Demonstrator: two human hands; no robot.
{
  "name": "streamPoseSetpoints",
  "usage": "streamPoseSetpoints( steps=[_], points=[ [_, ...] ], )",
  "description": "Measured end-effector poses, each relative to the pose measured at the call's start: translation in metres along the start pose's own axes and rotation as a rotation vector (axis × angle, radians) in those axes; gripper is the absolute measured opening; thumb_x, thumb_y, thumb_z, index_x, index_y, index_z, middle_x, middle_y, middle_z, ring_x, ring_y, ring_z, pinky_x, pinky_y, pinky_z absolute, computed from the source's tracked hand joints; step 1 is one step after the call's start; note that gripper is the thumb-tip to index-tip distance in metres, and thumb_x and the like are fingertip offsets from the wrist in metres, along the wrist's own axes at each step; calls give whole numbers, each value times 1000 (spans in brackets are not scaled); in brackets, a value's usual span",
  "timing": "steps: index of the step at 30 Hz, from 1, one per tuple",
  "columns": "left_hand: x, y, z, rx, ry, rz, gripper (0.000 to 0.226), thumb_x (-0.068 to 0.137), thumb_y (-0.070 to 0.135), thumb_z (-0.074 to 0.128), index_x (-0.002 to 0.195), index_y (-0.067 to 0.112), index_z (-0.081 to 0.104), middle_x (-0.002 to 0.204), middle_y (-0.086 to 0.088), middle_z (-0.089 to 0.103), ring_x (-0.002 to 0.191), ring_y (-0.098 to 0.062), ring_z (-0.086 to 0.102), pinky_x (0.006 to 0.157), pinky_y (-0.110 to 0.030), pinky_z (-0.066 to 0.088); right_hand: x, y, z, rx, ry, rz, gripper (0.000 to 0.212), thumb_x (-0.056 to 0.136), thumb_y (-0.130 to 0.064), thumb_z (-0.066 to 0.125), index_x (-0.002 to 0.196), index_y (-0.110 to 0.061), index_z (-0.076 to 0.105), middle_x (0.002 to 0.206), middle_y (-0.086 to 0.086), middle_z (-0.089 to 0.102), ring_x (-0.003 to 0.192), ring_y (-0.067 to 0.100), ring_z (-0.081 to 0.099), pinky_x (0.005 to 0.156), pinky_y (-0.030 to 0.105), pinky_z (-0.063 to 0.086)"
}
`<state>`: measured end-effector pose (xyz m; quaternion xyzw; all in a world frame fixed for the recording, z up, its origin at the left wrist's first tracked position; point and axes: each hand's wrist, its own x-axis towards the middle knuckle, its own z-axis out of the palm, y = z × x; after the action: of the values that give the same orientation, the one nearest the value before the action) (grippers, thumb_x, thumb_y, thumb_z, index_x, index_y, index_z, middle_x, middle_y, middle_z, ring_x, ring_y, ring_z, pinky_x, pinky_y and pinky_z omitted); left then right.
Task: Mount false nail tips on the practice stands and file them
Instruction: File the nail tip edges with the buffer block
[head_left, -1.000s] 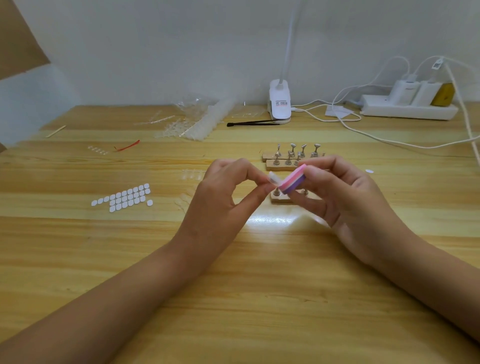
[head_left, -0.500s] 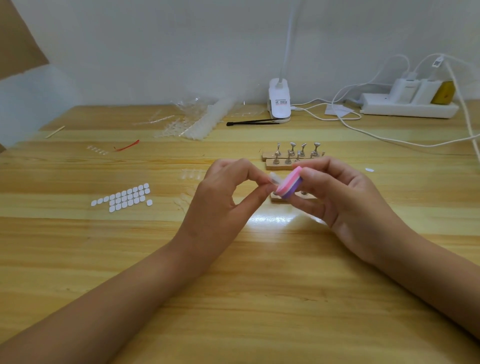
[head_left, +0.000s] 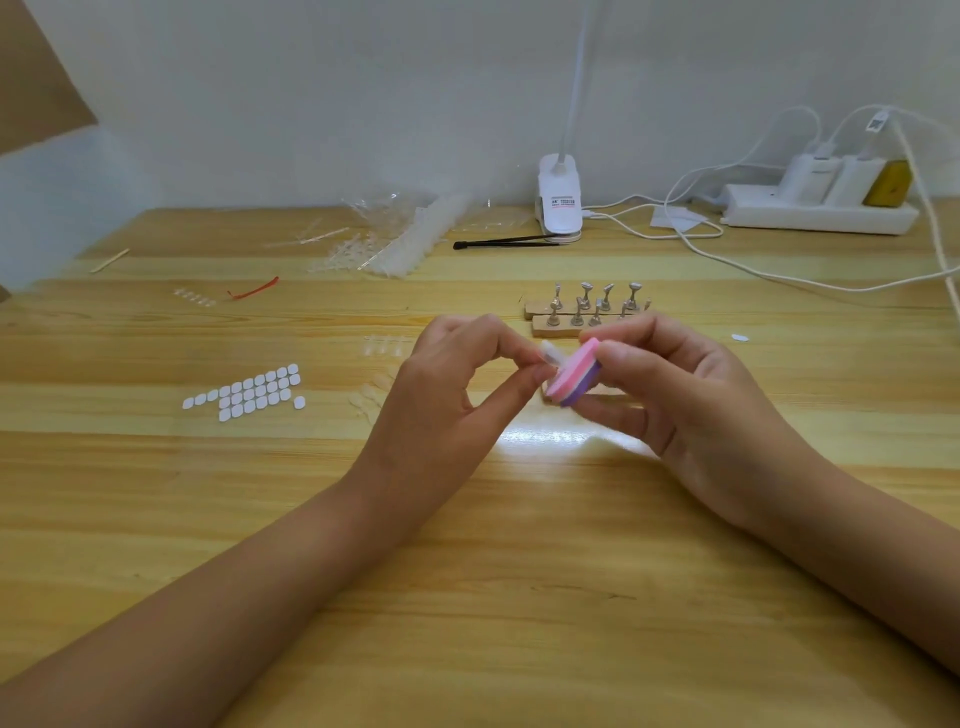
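My left hand (head_left: 447, 395) pinches a clear false nail tip (head_left: 551, 355) between thumb and forefinger, over a small wooden stand mostly hidden behind my hands. My right hand (head_left: 691, 395) grips a pink and purple file block (head_left: 575, 379), whose edge lies against the nail tip. Behind them stand two wooden bars with metal practice stands (head_left: 587, 306), none carrying a tip that I can see. Loose clear nail tips (head_left: 374, 395) lie on the table left of my left hand.
White adhesive tabs (head_left: 249, 391) lie in rows at the left. At the back are clear plastic tip strips (head_left: 405, 239), black tweezers (head_left: 504, 241), a white clip lamp (head_left: 559, 200), a power strip (head_left: 815, 210) with cables, and a red twist tie (head_left: 254, 289).
The file block has slid a little down and toward me along the nail tip. My left hand has stayed in place.
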<state>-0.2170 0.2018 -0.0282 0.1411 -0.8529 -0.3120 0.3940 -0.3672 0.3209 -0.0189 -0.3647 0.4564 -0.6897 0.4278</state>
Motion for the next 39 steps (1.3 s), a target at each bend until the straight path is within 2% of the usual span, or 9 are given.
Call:
streamPoseSetpoints(
  steps=[6, 14, 17, 20, 24, 28, 32, 36, 39],
  points=[
    [0, 0, 0, -3, -3, 0, 4, 91, 22, 69, 95, 21, 68, 96, 11, 70, 102, -13, 58, 86, -10, 37, 1, -1, -1, 11, 45, -30, 13, 76, -17, 73, 88, -11, 71, 87, 12, 69, 88, 24, 68, 76, 32, 58],
    [0, -1, 0, -35, -10, -4, 7, 90, 21, 68, 96, 18, 70, 97, 12, 69, 104, -15, 58, 90, -17, 40, 1, 0, -3, -3, -5, -19, 15, 77, -19, 73, 90, -12, 71, 88, 9, 70, 88, 23, 69, 76, 31, 58],
    [0, 0, 1, -33, 0, -6, 8, 90, 23, 68, 96, 17, 70, 97, 12, 69, 103, -14, 58, 89, -13, 38, 0, 0, -1, -11, -33, -22, 17, 77, -18, 73, 91, -10, 69, 89, 9, 70, 88, 22, 70, 75, 30, 58],
    [0, -1, 1, -34, -9, -15, 5, 91, 20, 69, 95, 17, 69, 96, 11, 71, 104, -14, 58, 88, -12, 38, 2, 1, -1, -3, 39, -26, 14, 75, -17, 74, 88, -11, 71, 86, 10, 68, 88, 23, 65, 75, 31, 58],
    [0, 0, 0, -37, -5, -27, 6, 91, 22, 68, 94, 18, 70, 95, 14, 69, 102, -11, 57, 87, -11, 38, 0, 0, 0, -1, -45, -9, 18, 74, -19, 74, 90, -10, 69, 90, 11, 70, 90, 25, 69, 75, 31, 58],
    [-1, -1, 0, -32, -18, -27, 6, 91, 20, 69, 95, 17, 70, 96, 11, 70, 103, -11, 57, 88, -10, 37, 2, 0, -2, 4, 34, -16, 12, 76, -18, 74, 86, -13, 72, 88, 13, 68, 93, 29, 65, 76, 32, 58],
    [-1, 0, 1, -32, -14, -23, 7, 90, 23, 69, 94, 17, 70, 94, 16, 68, 101, -11, 57, 87, -11, 38, -1, 1, 0, -21, -71, 9, 15, 77, -18, 72, 89, -11, 70, 91, 12, 72, 90, 24, 71, 75, 31, 58],
    [-1, 0, 1, -32, -16, -46, 3, 91, 22, 69, 93, 20, 68, 95, 13, 70, 101, -10, 57, 86, -9, 36, 1, 1, -2, -6, 45, -26, 16, 77, -17, 71, 90, -8, 69, 88, 12, 69, 92, 29, 66, 78, 33, 58],
    [-1, 1, 0, -21, -20, -32, 3, 90, 22, 69, 93, 20, 68, 95, 12, 70, 100, -8, 57, 85, -7, 36, 1, 1, -1, -5, -1, -16, 15, 77, -15, 72, 91, -8, 68, 88, 11, 69, 90, 26, 67, 76, 31, 58]
  ],
)
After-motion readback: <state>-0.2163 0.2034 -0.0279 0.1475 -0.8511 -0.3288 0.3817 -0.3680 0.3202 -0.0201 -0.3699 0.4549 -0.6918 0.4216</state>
